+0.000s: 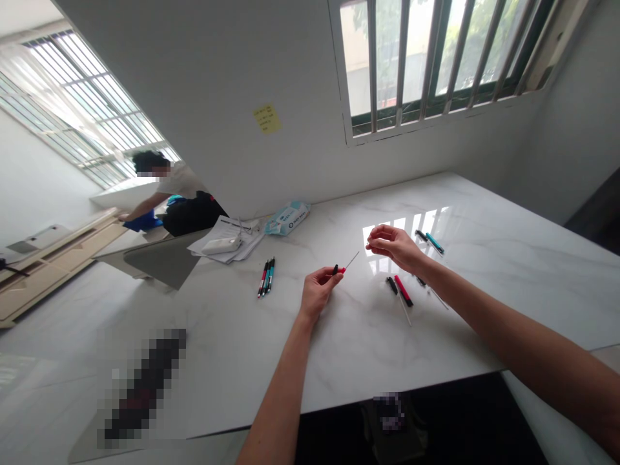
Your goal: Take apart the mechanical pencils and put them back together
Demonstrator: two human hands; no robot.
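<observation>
Head view, bench (489,216) of white veined stone. The left hand (317,292) pinches a slim pin-tipped tool (341,270), black and red at the grip, its thin metal shaft pointing toward the right hand (393,247). That hand hangs just above the bench, fingers curled and holding nothing visible.

Status, as judged from the layout: a tight group of slim red, black and teal pens (266,278) lies left of the hands. Still loose to the right are a red-handled tool (403,290), a black-handled tool (391,285), a thin pin-tipped piece (430,291) and a teal-and-black pair (429,239).

Container noted: a blue-and-white wipes packet (287,218), beside a stack of papers (227,240). Its contents are hidden.
</observation>
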